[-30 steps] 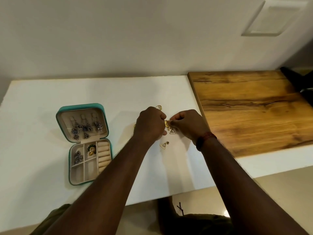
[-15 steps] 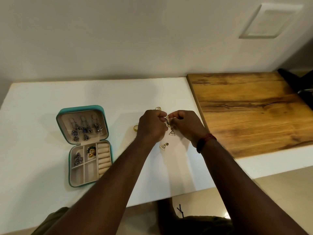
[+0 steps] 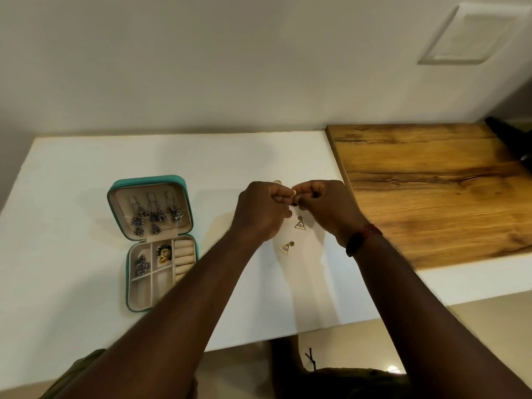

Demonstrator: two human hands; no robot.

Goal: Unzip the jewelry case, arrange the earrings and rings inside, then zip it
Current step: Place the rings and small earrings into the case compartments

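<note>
**Both hands pinched on a small gold piece beside the open case**

The left hand [image 3: 260,214] and right hand [image 3: 328,208] meet fingertip to fingertip just above the white bench [image 3: 72,211]. Both are curled tight, and between their thumbs and forefingers they pinch a small gold piece [image 3: 294,193]. It is too small for me to tell whether it is a ring or an earring part. A red thread band [image 3: 364,237] circles the right wrist.

Under the hands, two triangular earrings lie flat on the bench. They are thin open gold frames, each with a pale stone in the middle. One [image 3: 300,224] is just below the fingertips and the other [image 3: 286,248] is a little nearer to me. A gold ring [image 3: 277,182] peeks out from behind the left knuckles.

The jewelry case [image 3: 149,177] lies open well to the left of the hands. It has a teal shell with rounded corners and a soft cream lining. Dark silver dangling earrings [image 3: 154,216] hang in a row in the raised lid. In the tray, a silver cluster [image 3: 142,265] fills one compartment and a gold-and-green piece [image 3: 164,252] sits in the next. The padded ring rolls [image 3: 184,254] run down the right side, and the left forearm partly covers them.

To the right, a wooden board [image 3: 431,191] with strong dark grain lies flush against the white surface.
</note>
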